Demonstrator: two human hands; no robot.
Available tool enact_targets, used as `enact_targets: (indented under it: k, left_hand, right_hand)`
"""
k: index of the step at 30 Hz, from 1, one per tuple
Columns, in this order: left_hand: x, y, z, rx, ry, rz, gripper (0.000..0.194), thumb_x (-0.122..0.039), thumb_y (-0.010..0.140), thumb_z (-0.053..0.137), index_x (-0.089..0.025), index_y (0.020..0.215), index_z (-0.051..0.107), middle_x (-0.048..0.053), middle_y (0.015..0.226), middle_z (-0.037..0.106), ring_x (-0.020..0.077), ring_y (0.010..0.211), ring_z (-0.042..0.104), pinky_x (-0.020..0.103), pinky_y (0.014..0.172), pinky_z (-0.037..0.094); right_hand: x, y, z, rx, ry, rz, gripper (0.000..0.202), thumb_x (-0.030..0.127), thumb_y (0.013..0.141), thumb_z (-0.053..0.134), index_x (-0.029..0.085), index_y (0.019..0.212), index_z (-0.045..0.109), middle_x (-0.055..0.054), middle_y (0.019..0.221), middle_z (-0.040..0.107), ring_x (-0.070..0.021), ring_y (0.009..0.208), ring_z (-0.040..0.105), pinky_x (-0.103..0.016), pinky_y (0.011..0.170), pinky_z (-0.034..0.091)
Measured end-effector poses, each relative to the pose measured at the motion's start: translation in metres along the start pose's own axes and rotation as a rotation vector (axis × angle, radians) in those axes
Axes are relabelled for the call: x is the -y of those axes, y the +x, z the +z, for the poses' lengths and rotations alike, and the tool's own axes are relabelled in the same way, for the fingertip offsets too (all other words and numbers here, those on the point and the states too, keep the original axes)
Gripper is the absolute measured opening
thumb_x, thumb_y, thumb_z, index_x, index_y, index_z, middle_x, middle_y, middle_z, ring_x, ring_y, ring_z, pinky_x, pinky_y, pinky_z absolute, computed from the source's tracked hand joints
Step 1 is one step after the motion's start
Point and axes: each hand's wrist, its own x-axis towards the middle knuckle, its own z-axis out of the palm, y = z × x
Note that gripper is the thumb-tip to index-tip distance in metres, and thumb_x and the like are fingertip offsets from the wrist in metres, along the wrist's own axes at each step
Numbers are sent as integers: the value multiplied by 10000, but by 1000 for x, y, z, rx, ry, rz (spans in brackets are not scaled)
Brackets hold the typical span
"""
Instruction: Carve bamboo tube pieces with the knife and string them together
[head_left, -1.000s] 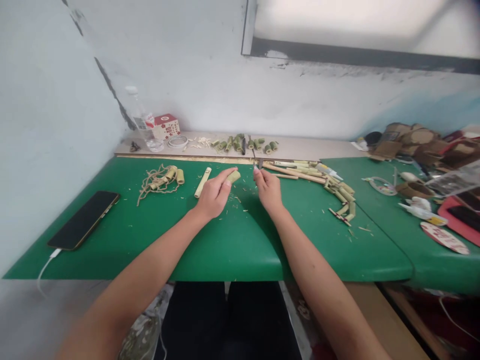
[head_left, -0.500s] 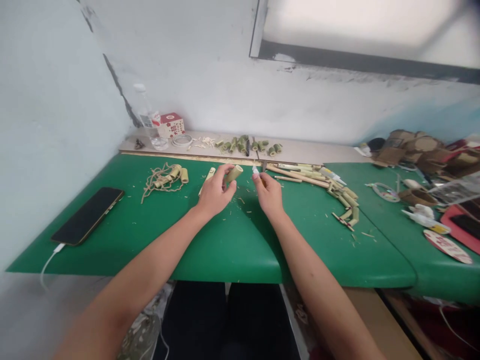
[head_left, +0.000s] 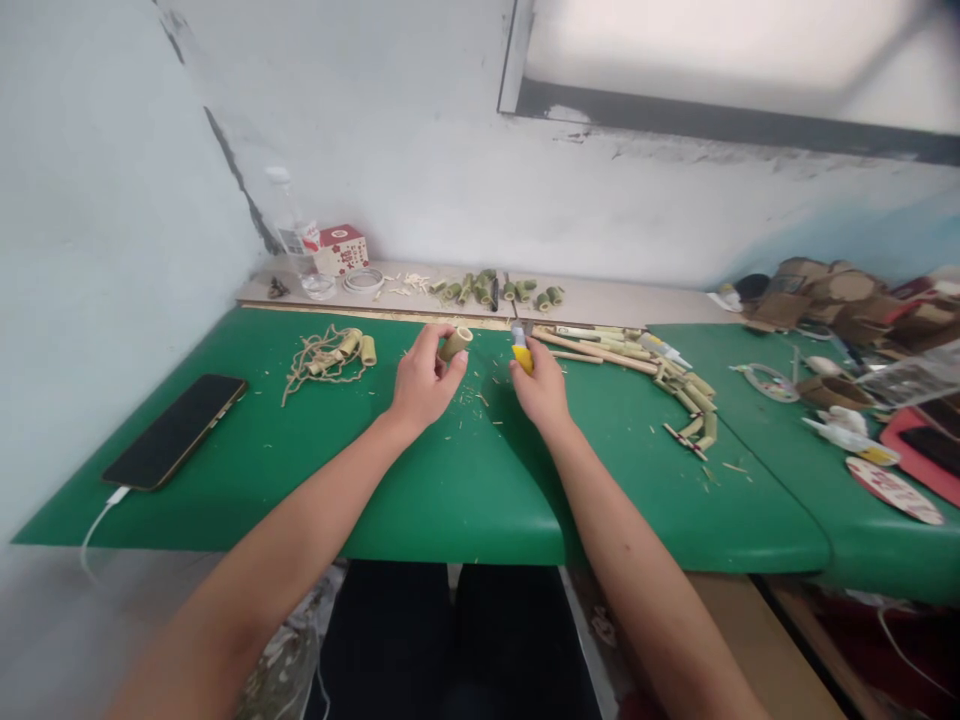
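My left hand (head_left: 421, 385) pinches a short bamboo tube (head_left: 454, 347) between thumb and fingers, near the middle of the green mat (head_left: 465, 490). My right hand (head_left: 544, 388) is closed around a small bottle (head_left: 522, 355), thumb along its side, narrow tip pointing up and away from me. The two are apart, with a gap of mat showing between them.

I judge this to be a handling step, tube in one hand and bottle in the other; bringing them together would call for a steady left grip, the tube's end turned towards the tip, and a light squeeze.

The tube is pale green-yellow, tilted with its open end up and towards the right. The rim looks light and fairly clean-cut, the inside hollow; my fingers hide its lower part, so I cannot tell whether it touches the mat. The bottle is greyish white with a yellow patch. To the left lie tubes tangled in twine (head_left: 311, 375); to the right, a curved chain of bamboo pieces (head_left: 706, 428).
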Motion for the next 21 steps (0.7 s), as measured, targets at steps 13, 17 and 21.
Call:
enact_targets:
  k: [13, 17, 21]
  left_hand:
    - [-2, 1, 1, 100, 54, 54, 161, -324, 973, 634, -220, 1095, 619, 36, 1088, 644, 105, 652, 496, 274, 663, 450]
    - [0, 0, 3, 77, 40, 41, 170, -287, 930, 690, -224, 1045, 581, 21, 1041, 621, 101, 662, 492, 257, 637, 430]
    - [2, 1, 5, 52, 39, 30, 220, -274, 893, 728, -225, 1023, 558, -2, 976, 611, 104, 681, 498, 253, 643, 417]
  right_hand:
    - [23, -4, -4, 60, 202, -69, 512, 438, 877, 724, 213, 1336, 745, -147, 1285, 711, -236, 872, 683, -388, 755, 592]
    - [31, -6, -5, 133, 314, -78, 523, 436, 874, 734, 222, 1351, 735, -147, 1359, 683, -209, 821, 675, -351, 676, 571]
    - [37, -10, -5, 227, 406, -9, 512, 397, 886, 681, 214, 1364, 700, -118, 1256, 751, -195, 775, 665, -332, 680, 558]
